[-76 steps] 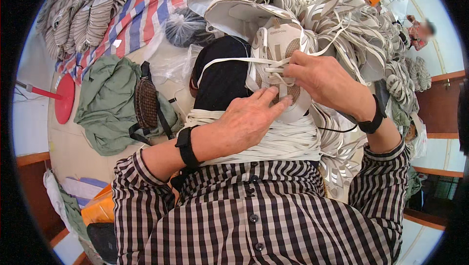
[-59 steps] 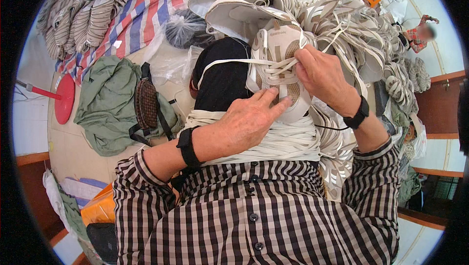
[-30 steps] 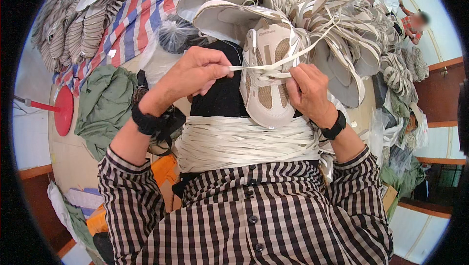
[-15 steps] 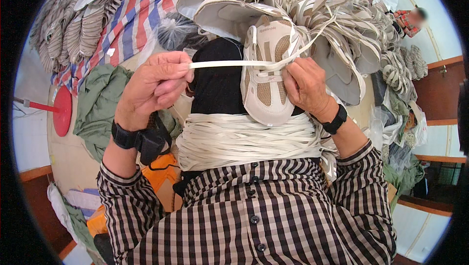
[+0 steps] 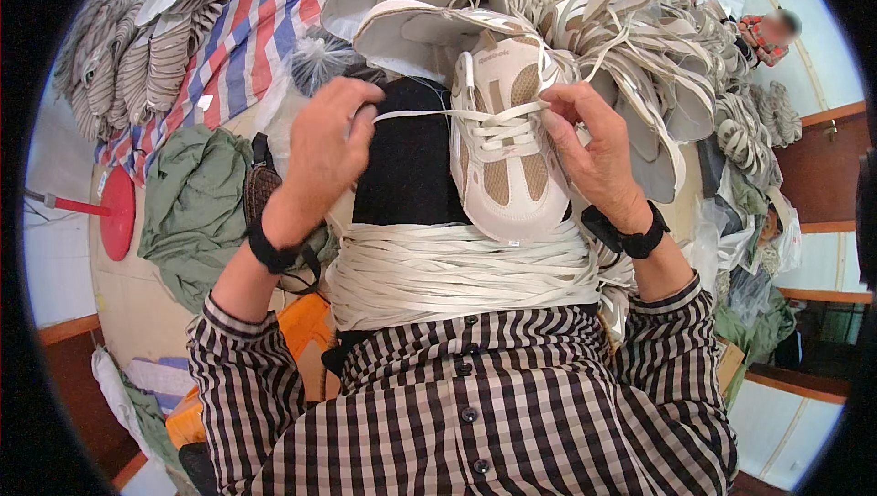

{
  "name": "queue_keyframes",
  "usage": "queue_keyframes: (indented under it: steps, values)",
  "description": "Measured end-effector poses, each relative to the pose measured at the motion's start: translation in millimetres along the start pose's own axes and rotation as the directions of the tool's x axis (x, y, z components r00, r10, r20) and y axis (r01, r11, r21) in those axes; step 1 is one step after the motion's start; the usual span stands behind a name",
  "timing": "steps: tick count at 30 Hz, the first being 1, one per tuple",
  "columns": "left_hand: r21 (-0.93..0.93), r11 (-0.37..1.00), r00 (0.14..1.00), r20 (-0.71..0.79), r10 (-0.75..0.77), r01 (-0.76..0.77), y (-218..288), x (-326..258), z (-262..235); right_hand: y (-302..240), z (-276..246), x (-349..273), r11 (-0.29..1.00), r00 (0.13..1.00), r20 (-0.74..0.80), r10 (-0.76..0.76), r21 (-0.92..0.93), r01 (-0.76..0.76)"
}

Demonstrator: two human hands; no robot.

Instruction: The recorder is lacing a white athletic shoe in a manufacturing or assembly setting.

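Observation:
A beige and white sneaker upper (image 5: 512, 187) lies toe toward me over black cloth (image 5: 402, 163) on my lap. White shoelace (image 5: 516, 114) crosses its tongue in several rows. To its left, my left hand (image 5: 331, 153) has its thumb and fingers curled at the lace's free stretch, which runs across from the shoe. At the upper's right edge, my right hand (image 5: 598, 153) pinches the lace beside the eyelets with thumb and forefinger. A thick bundle of loose white laces (image 5: 466, 268) spreads across my lap, below the toe.
Stacked shoe uppers (image 5: 411, 26) stand beyond the sneaker, and more uppers (image 5: 630, 67) heap to the right. Green cloth (image 5: 196, 204) and a red round stool (image 5: 117, 213) are at left. Bundled uppers (image 5: 146, 48) rest on striped sheeting (image 5: 260, 35). A person (image 5: 767, 37) is far right.
My left hand has moved up and a little right, and the taut lace has slackened and shortened. My right hand has risen along the shoe's edge, its fingers less tightly folded.

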State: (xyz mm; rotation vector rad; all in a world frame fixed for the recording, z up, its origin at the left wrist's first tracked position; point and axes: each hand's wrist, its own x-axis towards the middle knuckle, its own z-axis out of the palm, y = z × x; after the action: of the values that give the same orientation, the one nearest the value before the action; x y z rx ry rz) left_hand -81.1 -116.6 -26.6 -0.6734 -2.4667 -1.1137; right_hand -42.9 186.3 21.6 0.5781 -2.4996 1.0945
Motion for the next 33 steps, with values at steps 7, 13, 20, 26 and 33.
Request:
queue_keyframes:
  steps: [7, 13, 20, 26, 33]
  values:
    - [-0.243, 0.962, 0.966, 0.193, 0.170, -0.120, 74, -22, 25, -3, 4, 13, 0.994, 0.994, 0.079, -0.075, -0.067, 0.081]
    - [-0.147, 0.973, 0.934, 0.284, 0.217, -0.181, 83, -20, 36, -9, -2, 2, 0.989, 0.994, 0.046, -0.096, -0.109, 0.100]
    - [-0.014, 0.970, 0.901, 0.368, 0.229, -0.241, 88, -28, 40, -16, 6, -4, 0.916, 0.961, 0.231, -0.153, -0.331, 0.226]
    - [0.022, 0.963, 0.864, 0.447, 0.232, -0.270, 89, -28, 43, -14, -5, 4, 0.861, 0.905, 0.410, -0.112, -0.414, 0.295]
    - [0.021, 0.963, 0.858, 0.459, 0.230, -0.270, 86, -27, 45, -7, 1, 16, 0.774, 0.852, 0.462, -0.244, -0.436, 0.458]
